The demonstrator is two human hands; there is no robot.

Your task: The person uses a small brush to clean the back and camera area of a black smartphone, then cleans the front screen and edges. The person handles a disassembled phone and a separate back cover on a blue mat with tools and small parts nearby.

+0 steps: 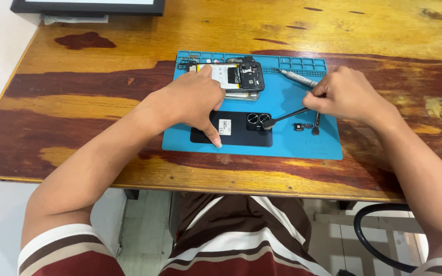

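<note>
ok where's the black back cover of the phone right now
In the head view, the black back cover lies flat near the front edge of the blue mat, under the left hand, just in front of the opened phone.

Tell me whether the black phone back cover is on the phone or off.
Off. The black phone back cover lies alone on the blue mat; the opened phone sits behind it, internals exposed.

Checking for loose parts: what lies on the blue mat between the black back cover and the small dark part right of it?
In the head view, only the black tweezers' tip crosses bare blue mat there.
</note>
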